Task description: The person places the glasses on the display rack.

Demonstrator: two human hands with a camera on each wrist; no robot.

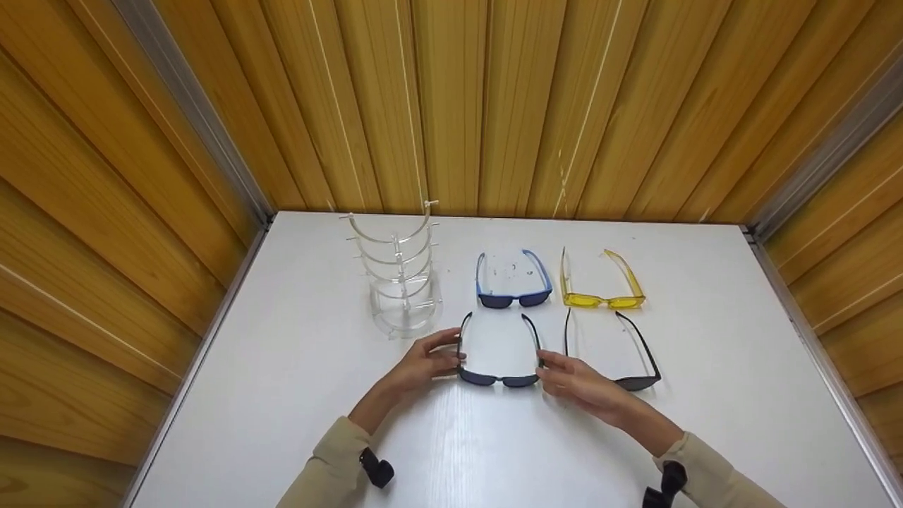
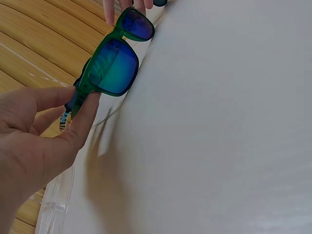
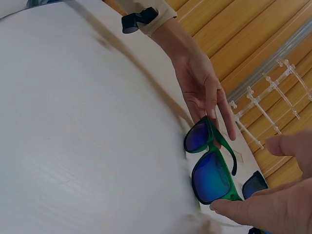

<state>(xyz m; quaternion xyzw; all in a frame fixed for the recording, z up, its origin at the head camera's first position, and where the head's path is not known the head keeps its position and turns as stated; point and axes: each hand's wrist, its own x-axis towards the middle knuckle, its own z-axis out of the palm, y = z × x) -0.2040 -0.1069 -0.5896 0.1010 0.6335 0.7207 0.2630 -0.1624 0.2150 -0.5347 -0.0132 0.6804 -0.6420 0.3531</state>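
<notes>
Reads as a small walled booth or work bay; can't tell what kind of building it's in. Yellow-brown wood-look panels point(image 1: 451, 106) close off the back and both sides, with grey metal strips point(image 1: 204, 106) running up the corners and a plain white tabletop point(image 1: 282, 423) filling the floor of the bay. Clear tiered stand point(image 1: 400, 259) plus pairs of glasses point(image 1: 480, 379) add a shop-display touch, but the enclosure says booth.

Glossy plastic sunglasses point(image 2: 116, 66), clear plastic rack point(image 1: 398, 264)
</notes>
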